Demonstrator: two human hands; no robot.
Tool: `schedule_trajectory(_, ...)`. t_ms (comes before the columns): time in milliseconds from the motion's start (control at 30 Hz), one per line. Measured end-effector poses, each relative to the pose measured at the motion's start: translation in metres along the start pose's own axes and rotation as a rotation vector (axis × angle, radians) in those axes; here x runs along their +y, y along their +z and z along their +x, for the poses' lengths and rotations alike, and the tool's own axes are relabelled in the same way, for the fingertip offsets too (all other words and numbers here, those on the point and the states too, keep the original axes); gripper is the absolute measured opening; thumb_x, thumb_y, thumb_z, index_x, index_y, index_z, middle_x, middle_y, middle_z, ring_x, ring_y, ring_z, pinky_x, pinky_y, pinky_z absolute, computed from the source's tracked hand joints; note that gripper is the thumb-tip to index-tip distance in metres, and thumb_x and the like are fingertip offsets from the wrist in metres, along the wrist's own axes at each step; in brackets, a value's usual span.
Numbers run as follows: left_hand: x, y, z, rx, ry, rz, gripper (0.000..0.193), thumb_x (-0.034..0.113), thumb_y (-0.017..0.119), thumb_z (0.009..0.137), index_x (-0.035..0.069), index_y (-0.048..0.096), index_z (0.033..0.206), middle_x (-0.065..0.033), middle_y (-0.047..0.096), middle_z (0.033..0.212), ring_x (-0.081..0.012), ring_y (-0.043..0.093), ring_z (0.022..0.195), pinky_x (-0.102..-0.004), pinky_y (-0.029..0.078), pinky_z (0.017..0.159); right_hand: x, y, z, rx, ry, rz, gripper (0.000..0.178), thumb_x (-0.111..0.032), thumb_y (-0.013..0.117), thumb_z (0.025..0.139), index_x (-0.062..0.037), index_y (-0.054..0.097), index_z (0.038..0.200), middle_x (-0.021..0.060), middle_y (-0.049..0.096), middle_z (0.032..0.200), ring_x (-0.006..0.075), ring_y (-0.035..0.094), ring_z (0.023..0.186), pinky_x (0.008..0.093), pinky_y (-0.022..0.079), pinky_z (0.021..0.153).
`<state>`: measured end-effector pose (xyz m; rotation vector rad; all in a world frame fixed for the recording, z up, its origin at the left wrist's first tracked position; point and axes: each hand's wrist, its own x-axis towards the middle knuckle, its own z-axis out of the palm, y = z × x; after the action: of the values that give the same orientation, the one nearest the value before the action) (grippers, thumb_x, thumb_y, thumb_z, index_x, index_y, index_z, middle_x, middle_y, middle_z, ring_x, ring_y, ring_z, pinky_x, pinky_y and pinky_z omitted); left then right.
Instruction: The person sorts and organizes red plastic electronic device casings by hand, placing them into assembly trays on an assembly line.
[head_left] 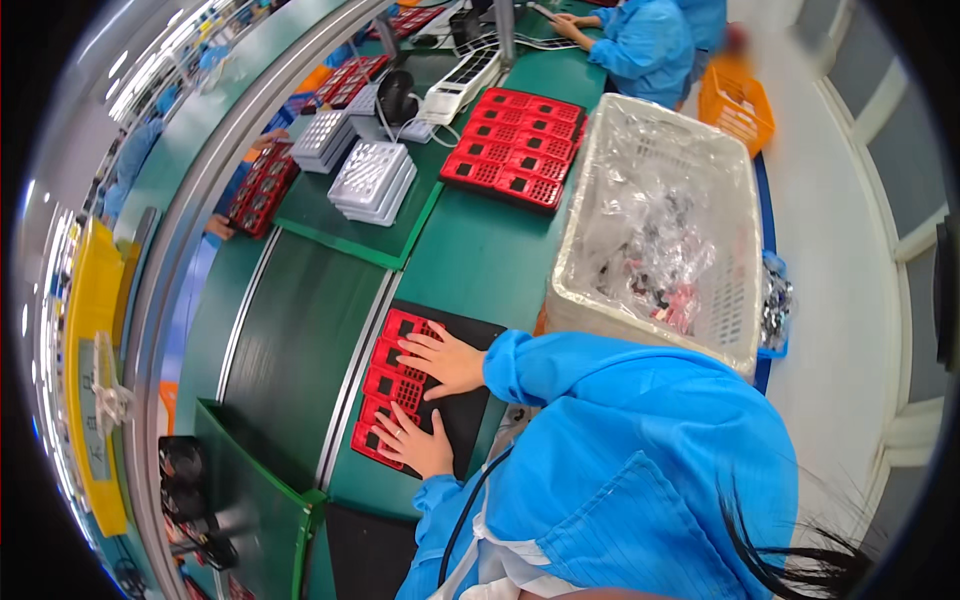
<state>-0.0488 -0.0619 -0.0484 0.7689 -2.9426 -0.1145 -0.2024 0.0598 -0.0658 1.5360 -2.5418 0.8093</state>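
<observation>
A row of several red plastic housings [392,383], each with a grille and a dark square, lies on and beside a black mat [456,424] at the near edge of the green bench. My right hand [447,362] rests on the far part of the row, its fingers spread flat over the red pieces. On the near part lies my left hand [417,446], a ring on one finger, with its fingertips apart on the housings. Neither hand grips anything. My palms and fingers hide part of the row.
At the right stands a large whitish crate [655,340] with clear plastic bags. Stacked red housings [515,145] and white trays [370,180] sit farther up the bench. A green-edged conveyor barrier [255,500] is at left. A co-worker in blue [645,50] is at the far end.
</observation>
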Motion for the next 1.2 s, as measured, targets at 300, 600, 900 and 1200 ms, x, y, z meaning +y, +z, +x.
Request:
schedule_trajectory(300,0.098,-0.025,0.01,-0.095,0.481,-0.44,0.068,0.03,0.062,0.084,0.004,0.032,0.139,-0.0225,0.022,0.147,-0.0405,0.022,0.134,-0.0534,0.019,0.106,0.013,-0.113,-0.143,0.42,0.56,0.094,0.051,-0.035,0.062,0.081,-0.0026,0.052,0.12,0.0194,0.049,0.124,0.0371,0.043,0.117,0.0462,0.033,0.099)
schedule_trajectory(600,0.308,0.02,0.047,-0.273,0.734,-0.647,0.064,0.025,0.061,0.085,-0.001,0.033,0.136,-0.0247,0.028,0.143,-0.0408,0.028,0.131,-0.0465,0.024,0.107,0.155,-0.127,-0.32,0.081,1.202,0.398,0.038,-0.035,0.058,0.083,-0.0015,0.06,0.102,0.02,0.062,0.092,0.0374,0.059,0.087,0.0459,0.047,0.077)
schedule_trajectory(900,0.367,0.056,0.059,-0.365,0.319,-0.525,0.039,0.012,0.055,0.09,-0.002,0.048,0.125,-0.0194,0.058,0.113,-0.0324,0.058,0.102,-0.0358,0.044,0.089,0.236,-0.047,-0.407,-0.227,1.152,0.119,0.048,-0.029,0.062,0.077,-0.0006,0.052,0.114,0.0223,0.051,0.119,0.0351,0.05,0.11,0.0452,0.043,0.087)
schedule_trajectory(1200,0.37,0.058,0.048,-0.439,0.011,-0.617,0.039,0.007,0.051,0.092,-0.004,0.042,0.128,-0.0155,0.055,0.116,-0.0194,0.054,0.102,-0.0305,0.041,0.09,0.362,0.011,-0.424,0.026,1.168,0.048,0.041,-0.02,0.064,0.074,-0.0034,0.052,0.11,0.0167,0.056,0.104,0.0347,0.051,0.103,0.0437,0.043,0.085)
